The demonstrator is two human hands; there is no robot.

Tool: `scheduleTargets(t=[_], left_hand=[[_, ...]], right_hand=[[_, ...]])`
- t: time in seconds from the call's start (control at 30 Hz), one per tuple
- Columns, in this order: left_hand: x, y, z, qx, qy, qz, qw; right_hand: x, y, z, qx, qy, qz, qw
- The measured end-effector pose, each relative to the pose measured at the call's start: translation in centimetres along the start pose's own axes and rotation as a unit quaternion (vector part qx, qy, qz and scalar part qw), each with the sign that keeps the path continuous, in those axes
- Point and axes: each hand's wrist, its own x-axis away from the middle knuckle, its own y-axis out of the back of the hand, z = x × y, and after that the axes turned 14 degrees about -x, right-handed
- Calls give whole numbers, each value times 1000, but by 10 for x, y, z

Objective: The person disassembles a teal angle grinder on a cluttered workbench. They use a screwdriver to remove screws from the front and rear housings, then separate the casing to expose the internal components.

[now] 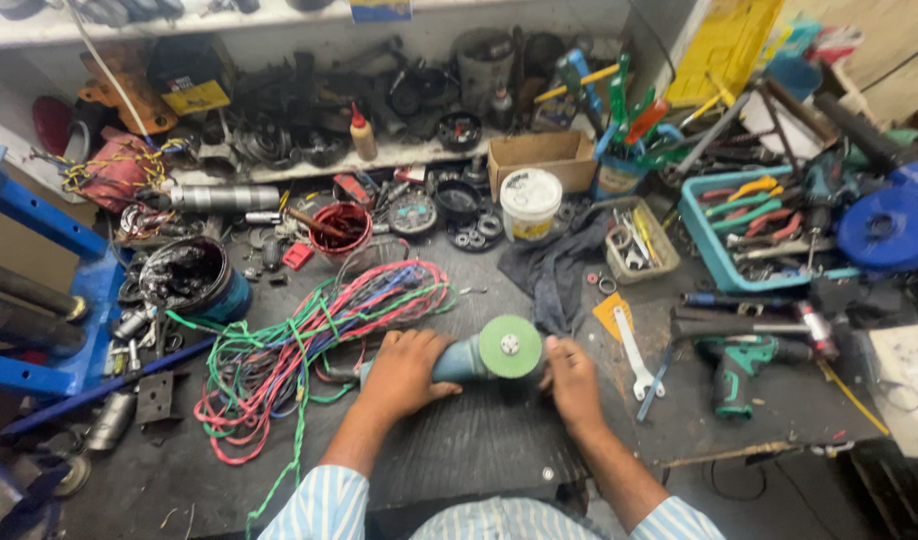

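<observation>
- head view: a cluttered workshop bench [479, 450] with a dark, greasy top, backed by a shelf of motor parts and tools.
- an angle grinder [484, 352] lies on its side at the middle of the bench, near the front edge, its green disc [510, 346] facing up toward the camera.
- the left hand [407, 372] is wrapped over the teal body, fingers closed around it.
- the right hand [572, 378] rests against the head just beside the disc, fingers curled toward it; whether they actually pinch anything cannot be told.
- a tangle of red and green wires [309, 345] lies just left of the tool; a grey rag [554, 265], a spanner [634, 360] and a green cordless drill [744, 365] lie to the right.
- the grinder looks rigid and fairly heavy, probably head-heavy; the barrel-shaped body is judged the safest hold, while the disc looks brittle at the rim.
</observation>
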Motion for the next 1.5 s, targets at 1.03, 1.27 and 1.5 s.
scheduleTargets(t=[1.03, 1.27, 1.5], left_hand=[[49, 268, -40, -31, -56, -321, 945], [30, 267, -33, -45, -46, -339, 939], [29, 266, -30, -22, -64, -344, 936]], right_hand=[[7, -166, 68, 77, 177, 246, 950], [-58, -205, 128, 55, 193, 263, 944], [-38, -134, 128, -9, 263, 225, 938]])
